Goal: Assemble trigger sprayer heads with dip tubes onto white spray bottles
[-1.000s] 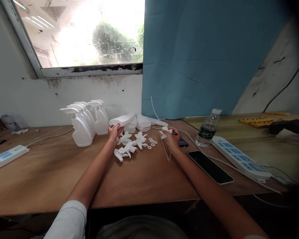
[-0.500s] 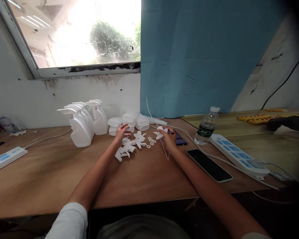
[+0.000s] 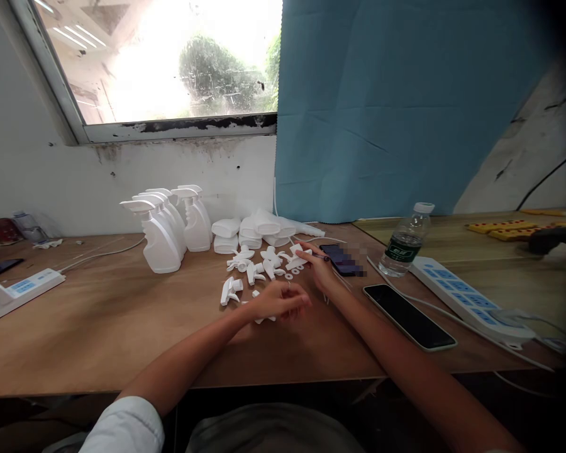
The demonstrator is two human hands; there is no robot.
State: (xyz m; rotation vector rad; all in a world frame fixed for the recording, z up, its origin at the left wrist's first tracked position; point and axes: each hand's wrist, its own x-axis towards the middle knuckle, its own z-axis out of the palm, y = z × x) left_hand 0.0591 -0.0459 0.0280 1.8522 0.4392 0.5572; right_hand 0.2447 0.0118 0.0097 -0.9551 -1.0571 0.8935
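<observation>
My right hand (image 3: 321, 269) is closed around a white spray trigger head (image 3: 298, 257); a dark pen-like stick (image 3: 324, 257) also shows at its fingers. Low over the table is my left hand (image 3: 283, 301), its fingers bent toward the thumb, and anything between them is too small to make out. Part of a white trigger piece (image 3: 265, 319) peeks out beneath that hand. To its left lies a loose trigger head (image 3: 230, 290). Several more trigger heads (image 3: 271, 263) are heaped behind, beside small white washers (image 3: 289, 276).
White spray bottles (image 3: 163, 242) stand at the back left, with several others (image 3: 226, 236) lying along the wall. On the right are a phone (image 3: 408, 316), a water bottle (image 3: 402, 245) and a power strip (image 3: 466, 296) with cables. A second phone (image 3: 339, 259) lies behind my right hand.
My left hand has come right and nearer to me, its fingers now bent in. Some trigger heads have shifted apart. My right hand still grips its trigger head. The view has swung slightly left.
</observation>
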